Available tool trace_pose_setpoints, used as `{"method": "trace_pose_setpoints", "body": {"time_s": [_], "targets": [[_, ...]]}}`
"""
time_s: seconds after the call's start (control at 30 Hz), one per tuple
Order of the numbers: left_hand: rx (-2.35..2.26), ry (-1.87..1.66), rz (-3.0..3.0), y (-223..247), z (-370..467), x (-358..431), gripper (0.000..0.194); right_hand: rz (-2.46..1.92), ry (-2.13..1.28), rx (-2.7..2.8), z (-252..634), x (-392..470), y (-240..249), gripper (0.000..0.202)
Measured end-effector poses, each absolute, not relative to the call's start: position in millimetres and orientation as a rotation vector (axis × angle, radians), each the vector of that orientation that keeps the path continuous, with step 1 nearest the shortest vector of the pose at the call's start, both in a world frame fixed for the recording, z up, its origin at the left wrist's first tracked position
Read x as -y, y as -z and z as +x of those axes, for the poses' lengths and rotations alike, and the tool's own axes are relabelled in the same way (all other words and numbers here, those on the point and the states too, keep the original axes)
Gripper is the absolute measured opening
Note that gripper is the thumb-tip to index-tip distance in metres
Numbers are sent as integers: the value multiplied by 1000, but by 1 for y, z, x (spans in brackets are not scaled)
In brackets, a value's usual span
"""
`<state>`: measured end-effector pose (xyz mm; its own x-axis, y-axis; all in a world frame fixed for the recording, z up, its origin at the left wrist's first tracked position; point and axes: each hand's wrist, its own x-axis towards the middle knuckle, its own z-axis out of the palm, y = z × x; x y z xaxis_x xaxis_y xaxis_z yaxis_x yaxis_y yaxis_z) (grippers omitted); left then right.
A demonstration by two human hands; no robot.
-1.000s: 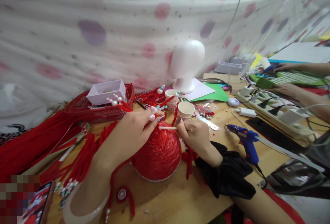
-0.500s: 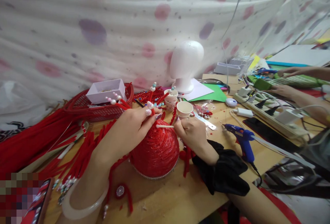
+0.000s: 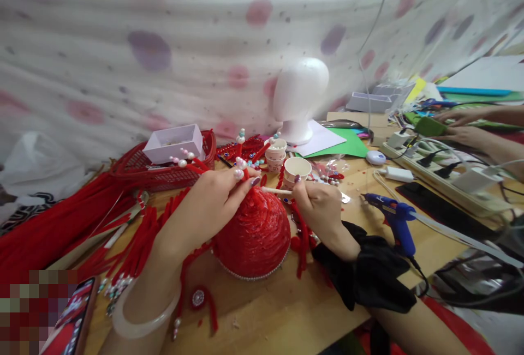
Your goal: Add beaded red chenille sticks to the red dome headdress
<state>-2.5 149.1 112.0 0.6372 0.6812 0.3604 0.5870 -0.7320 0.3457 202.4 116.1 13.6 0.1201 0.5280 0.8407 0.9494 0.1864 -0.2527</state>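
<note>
— Where's the ribbed red dome-shaped cap (image 3: 254,233)?
— On the wooden table (image 3: 286,311), between both hands.
— And the grips?
— The left hand (image 3: 213,197) pinches a pearl-tipped red stem (image 3: 242,168) at its top; the right hand (image 3: 319,208) grasps a thin white stick (image 3: 276,191) touching the crown.

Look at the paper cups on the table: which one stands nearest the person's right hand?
The plain white paper cup, open and upright just behind the right hand. The patterned stacked cups stand farther back, towards the white foam head.
</note>
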Motion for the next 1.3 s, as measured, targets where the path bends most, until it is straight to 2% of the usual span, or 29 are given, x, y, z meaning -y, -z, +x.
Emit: {"method": "trace_pose_setpoints", "body": {"time_s": [0.23, 0.5, 0.73, 1.03, 1.3], "targets": [[-1046, -701, 2664, -112, -3, -151, 30, -1397, 585, 1706, 201, -116, -17, 51], [-1072, -731, 2644, -114, -5, -150, 28, -1441, 493, 1552, 206, -113, -14, 49], [-1049, -816, 2440, -116, -8, -147, 18, -1449, 439, 1639, 202, -115, -11, 49], [-955, -672, 2397, -119, -16, -149, 21, -1449, 310, 1600, 203, -117, -9, 48], [-912, -941, 2604, -111, -17, -157, 16, -1455, 285, 1612, 203, -115, -6, 48]]}}
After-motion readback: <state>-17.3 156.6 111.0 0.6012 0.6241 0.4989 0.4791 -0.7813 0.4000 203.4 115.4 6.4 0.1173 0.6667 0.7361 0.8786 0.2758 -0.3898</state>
